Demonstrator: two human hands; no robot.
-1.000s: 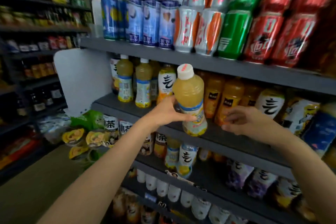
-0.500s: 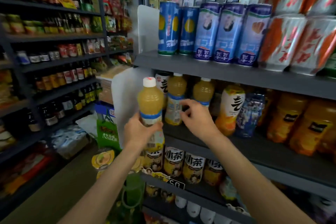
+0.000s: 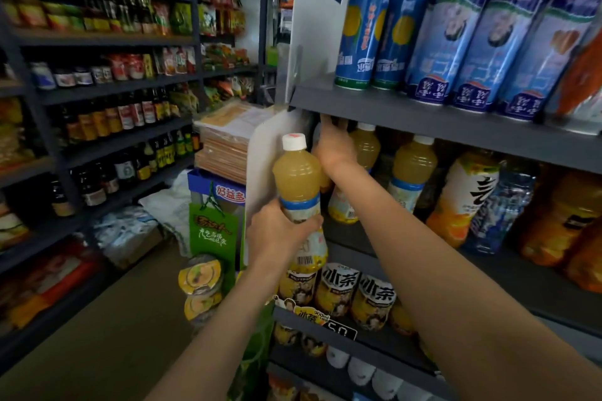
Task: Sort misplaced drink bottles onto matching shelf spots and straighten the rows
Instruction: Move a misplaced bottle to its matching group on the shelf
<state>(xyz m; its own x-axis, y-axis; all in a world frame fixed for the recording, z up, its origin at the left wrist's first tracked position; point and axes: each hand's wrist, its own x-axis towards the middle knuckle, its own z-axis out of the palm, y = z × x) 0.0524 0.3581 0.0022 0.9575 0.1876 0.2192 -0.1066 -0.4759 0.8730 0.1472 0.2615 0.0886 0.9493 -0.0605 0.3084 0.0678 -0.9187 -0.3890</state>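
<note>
My left hand (image 3: 277,233) grips a pale yellow juice bottle (image 3: 298,179) with a white cap around its blue-and-white label, upright, just in front of the left end of the middle shelf (image 3: 488,270). Two matching yellow bottles (image 3: 412,169) stand at that end of the shelf. My right hand (image 3: 335,148) reaches into the shelf's far left corner, beside the nearer of those bottles, with its back towards me. Its fingers point up under the shelf above, and what they touch is hidden.
Right of the yellow bottles stand a white-labelled orange tea bottle (image 3: 462,198), a blue water bottle (image 3: 501,208) and orange juice bottles (image 3: 560,218). Tall blue cans (image 3: 365,32) fill the shelf above, tea bottles (image 3: 338,293) the one below. A white divider panel (image 3: 260,153) ends the shelf; boxes and a green bag (image 3: 211,228) sit in the aisle.
My left hand has carried the yellow bottle leftward along the shelf to its left end. My right hand has moved from the shelf's front up into the left corner.
</note>
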